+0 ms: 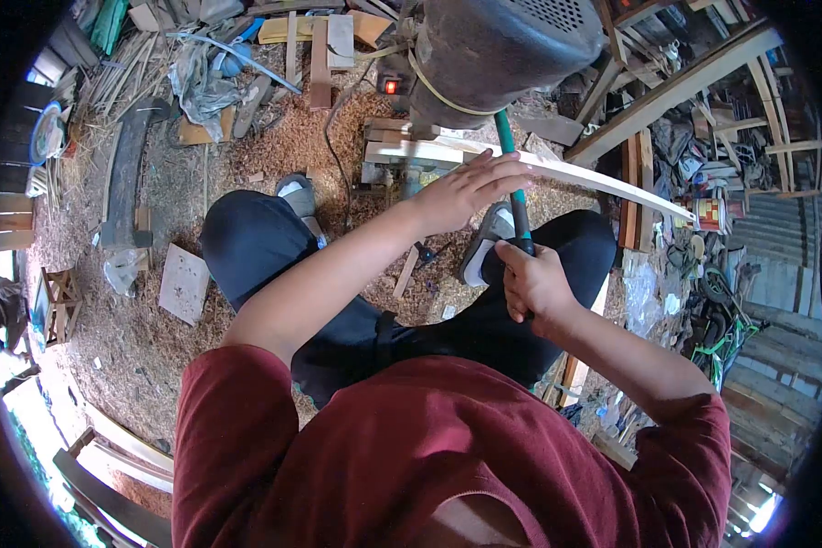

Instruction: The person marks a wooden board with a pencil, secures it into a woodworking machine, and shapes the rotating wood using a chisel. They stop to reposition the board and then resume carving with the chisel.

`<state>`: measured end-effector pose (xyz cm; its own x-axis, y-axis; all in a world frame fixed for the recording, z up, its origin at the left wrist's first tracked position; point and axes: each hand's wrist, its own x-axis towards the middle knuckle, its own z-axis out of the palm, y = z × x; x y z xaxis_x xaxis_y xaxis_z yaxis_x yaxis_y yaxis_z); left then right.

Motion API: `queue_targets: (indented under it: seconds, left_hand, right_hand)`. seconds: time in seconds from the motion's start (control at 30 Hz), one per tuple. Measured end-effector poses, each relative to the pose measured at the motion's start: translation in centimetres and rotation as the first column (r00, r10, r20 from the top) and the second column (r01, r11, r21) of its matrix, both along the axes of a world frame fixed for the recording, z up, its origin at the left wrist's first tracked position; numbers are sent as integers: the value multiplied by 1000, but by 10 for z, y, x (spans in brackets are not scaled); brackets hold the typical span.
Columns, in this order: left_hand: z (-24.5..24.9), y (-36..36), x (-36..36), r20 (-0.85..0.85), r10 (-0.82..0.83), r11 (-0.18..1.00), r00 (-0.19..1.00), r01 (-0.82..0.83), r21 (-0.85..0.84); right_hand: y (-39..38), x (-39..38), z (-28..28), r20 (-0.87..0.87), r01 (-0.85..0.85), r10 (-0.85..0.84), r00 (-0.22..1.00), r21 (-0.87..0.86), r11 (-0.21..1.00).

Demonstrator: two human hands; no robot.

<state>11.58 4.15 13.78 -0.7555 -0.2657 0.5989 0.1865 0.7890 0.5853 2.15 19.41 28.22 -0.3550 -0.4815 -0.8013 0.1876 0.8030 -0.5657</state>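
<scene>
My left hand reaches across to a long pale wooden strip. Its fingers are stretched out over the strip, beside a green lever rod; the palm side is hidden. The strip runs from under the machine out to the right, curving downward in this wide view, with a small hole near its far end. Closed around the black grip of the green lever is my right hand. The lever rises from the grip to a large dark machine head above the strip. Blur hides the spot beneath the head.
A red light glows on the machine's side, and a dark cable trails over wood shavings. A dark curved beam lies at left. A white board is near my knee. Timber frames stand at right.
</scene>
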Motion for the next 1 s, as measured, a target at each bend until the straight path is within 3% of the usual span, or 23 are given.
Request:
queue_targets:
  seconds: [0.13,0.23,0.37,0.53,0.6,0.67,0.73,0.77,0.8,0.87,0.93,0.97,1.0]
  left_hand:
    - [-5,6,-3,-72,40,999,997,-41,-19]
    - [-6,11,0,16,102,992,995,-100,-73]
    - [4,11,0,-37,92,989,995,-96,-114]
    - [20,28,2,-2,134,990,991,-134,-49]
    - [27,39,7,27,179,983,983,-178,-34]
    - [31,50,14,64,225,974,972,-224,-23]
    - [28,57,15,130,371,925,920,-378,38]
    - [23,65,22,41,426,887,904,-426,178]
    - [17,68,27,39,423,890,905,-423,171]
    - [-2,68,36,186,624,663,759,-640,388]
    - [-16,64,48,42,635,536,772,-479,695]
    - [-17,58,53,-72,725,597,685,-573,562]
    - [14,68,59,-95,732,448,675,-370,814]
  right_hand:
    - [6,0,-10,-47,-18,16,999,-33,999]
    - [9,-3,-15,-26,-18,16,1000,-96,995]
    - [9,-9,-18,-6,-47,47,999,-127,991]
    - [10,-8,-9,-12,-58,57,998,-151,987]
    - [13,-15,-11,260,78,-23,965,-203,976]
    - [17,-17,-9,308,88,-20,951,-209,974]
    - [19,-15,-5,339,110,-3,941,-297,948]
    - [21,-16,1,355,130,-9,935,-317,939]
    - [16,-23,11,357,133,-10,934,-323,937]
    - [-5,-45,35,573,192,30,819,-323,927]
    - [-19,-44,63,589,237,-16,808,-300,924]
    - [-22,-48,67,629,259,-22,777,-288,922]
    - [-26,-52,71,628,262,-21,778,-295,919]
